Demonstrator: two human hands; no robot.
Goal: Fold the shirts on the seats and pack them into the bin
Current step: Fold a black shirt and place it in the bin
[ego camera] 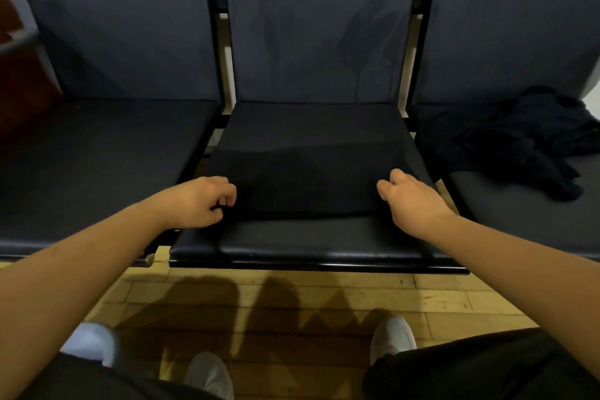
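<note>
A black shirt (308, 166) lies flat and partly folded on the middle seat (311, 247). My left hand (201, 201) pinches the shirt's near left corner with curled fingers. At the near right corner, my right hand (410, 196) grips the cloth's edge, fingers curled under. On the right seat, several dark shirts (519, 140) sit crumpled in a heap. No bin is in view.
Three dark padded seats stand in a row with tall backrests; the left seat (97, 166) holds nothing. Below is a wooden floor (292, 302) with my white shoes (393, 338) and dark trouser legs at the frame's bottom.
</note>
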